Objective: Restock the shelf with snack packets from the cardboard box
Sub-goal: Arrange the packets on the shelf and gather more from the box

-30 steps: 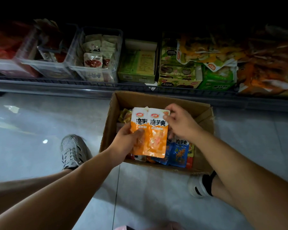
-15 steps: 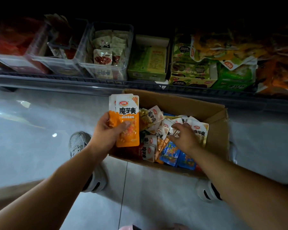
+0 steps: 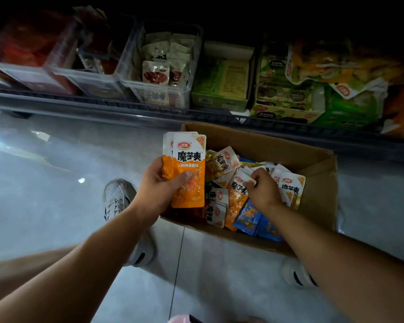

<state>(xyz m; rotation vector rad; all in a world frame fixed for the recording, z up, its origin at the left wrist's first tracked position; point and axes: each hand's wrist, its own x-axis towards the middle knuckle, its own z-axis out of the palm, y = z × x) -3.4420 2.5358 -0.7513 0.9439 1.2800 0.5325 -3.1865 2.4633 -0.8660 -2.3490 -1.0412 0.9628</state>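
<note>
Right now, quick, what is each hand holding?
Left hand: holds a stack of orange konjac snack packets.
Right hand: pinches the top of another orange packet in the cardboard box.

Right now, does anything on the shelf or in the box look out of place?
Yes: at the shelf's right, a large yellow bag lies slumped across the green cartons, not upright. The loose packets in the cardboard box are jumbled, none visibly spilled outside. Left hand grips orange packets; right hand pinches one.

Glossy grey tiled floor (image 3: 44,206), dim room, small glare spot (image 3: 81,180)
</note>
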